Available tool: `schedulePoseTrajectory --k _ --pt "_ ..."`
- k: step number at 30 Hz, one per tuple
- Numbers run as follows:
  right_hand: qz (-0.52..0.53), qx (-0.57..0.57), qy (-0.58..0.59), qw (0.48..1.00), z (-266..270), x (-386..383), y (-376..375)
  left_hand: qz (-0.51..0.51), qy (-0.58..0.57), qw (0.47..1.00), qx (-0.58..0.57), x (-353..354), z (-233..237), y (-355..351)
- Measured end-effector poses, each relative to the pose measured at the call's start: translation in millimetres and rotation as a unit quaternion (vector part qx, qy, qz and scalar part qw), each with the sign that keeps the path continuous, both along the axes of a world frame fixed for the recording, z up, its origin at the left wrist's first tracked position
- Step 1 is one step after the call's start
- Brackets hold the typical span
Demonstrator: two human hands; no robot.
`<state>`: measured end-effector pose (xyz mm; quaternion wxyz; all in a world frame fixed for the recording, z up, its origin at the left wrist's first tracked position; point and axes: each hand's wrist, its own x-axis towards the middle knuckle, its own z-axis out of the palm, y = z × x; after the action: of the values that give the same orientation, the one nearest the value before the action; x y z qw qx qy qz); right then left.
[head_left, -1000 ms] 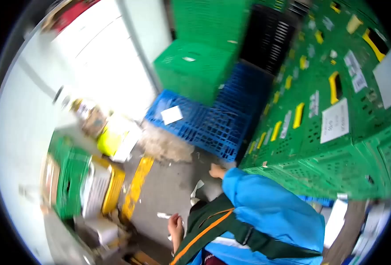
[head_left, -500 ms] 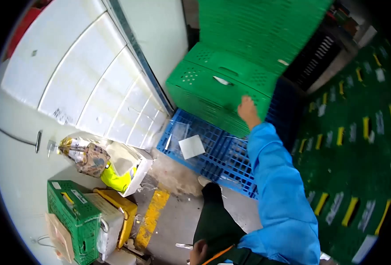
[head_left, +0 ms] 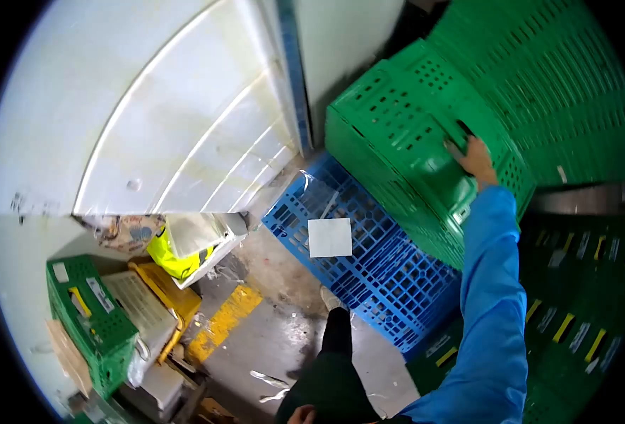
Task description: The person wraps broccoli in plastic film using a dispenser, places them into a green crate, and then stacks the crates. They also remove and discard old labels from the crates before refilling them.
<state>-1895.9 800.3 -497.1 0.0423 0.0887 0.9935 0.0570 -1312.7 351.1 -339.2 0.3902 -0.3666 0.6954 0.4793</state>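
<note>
My right hand (head_left: 478, 161), in a blue sleeve, is on top of a green plastic crate (head_left: 404, 106). Its fingers bend down at the slotted handhold, while the thumb points left across the top panel. The crate sits on a blue plastic pallet (head_left: 383, 286), with perforated top panels and slatted sides. My left hand (head_left: 302, 415) shows only in part at the bottom edge, close to my dark trousers; its fingers are mostly hidden. A square white sheet (head_left: 330, 237) lies on the pallet in front of the crate.
More green crates (head_left: 559, 85) stand behind, and dark green crates with yellow handles (head_left: 563, 328) are at right. On the left are white wall panels (head_left: 178, 106), a white box (head_left: 220, 247), a green crate (head_left: 90, 318) and a yellow crate (head_left: 178, 304). Plastic scraps (head_left: 270, 385) litter the floor.
My view has turned and come closer to the crate. My right hand has moved from above its near edge onto the handhold. A white scrap on the crate's top no longer shows.
</note>
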Motion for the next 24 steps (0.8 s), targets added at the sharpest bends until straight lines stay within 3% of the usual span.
schedulePoseTrajectory --k 1,3,4,8,9,12,15,19,21,24 --pt "-0.002 -0.022 -0.002 1.000 14.3 -0.1 -1.5 0.020 0.052 0.998 -0.017 10.9 -8.2 -3.1" --pt "0.032 -0.036 -0.028 0.998 34.3 15.6 1.1 0.055 0.039 0.997 -0.032 2.7 0.4 -7.3" --pt "0.052 -0.089 -0.027 0.994 52.8 34.1 -11.5 0.030 0.078 0.995 -0.054 -3.2 1.7 -7.5" --pt "0.097 -0.200 -0.114 0.968 112.8 178.1 -77.0 -0.032 0.240 0.969 -0.048 -54.3 34.4 4.0" --pt "0.074 -0.235 -0.187 0.951 139.1 214.6 -109.1 -0.076 0.345 0.935 -0.037 -80.8 53.6 9.1" --pt "0.138 -0.288 -0.292 0.902 161.3 331.3 -160.3 -0.108 0.483 0.868 0.045 -121.0 109.1 28.0" --pt "0.275 -0.245 -0.225 0.902 143.0 443.1 -213.3 -0.179 0.542 0.819 0.056 -96.6 150.9 27.7" --pt "0.357 -0.303 -0.264 0.843 182.2 487.5 -316.3 -0.223 0.521 0.797 -0.209 7.4 142.9 -2.3" --pt "0.482 -0.293 -0.209 0.799 228.5 523.2 -368.8 -0.204 0.466 0.782 -0.359 78.2 121.0 -22.2" --pt "0.617 -0.262 -0.162 0.724 275.1 606.0 -426.5 -0.134 0.439 0.754 -0.470 165.6 142.2 -51.1"
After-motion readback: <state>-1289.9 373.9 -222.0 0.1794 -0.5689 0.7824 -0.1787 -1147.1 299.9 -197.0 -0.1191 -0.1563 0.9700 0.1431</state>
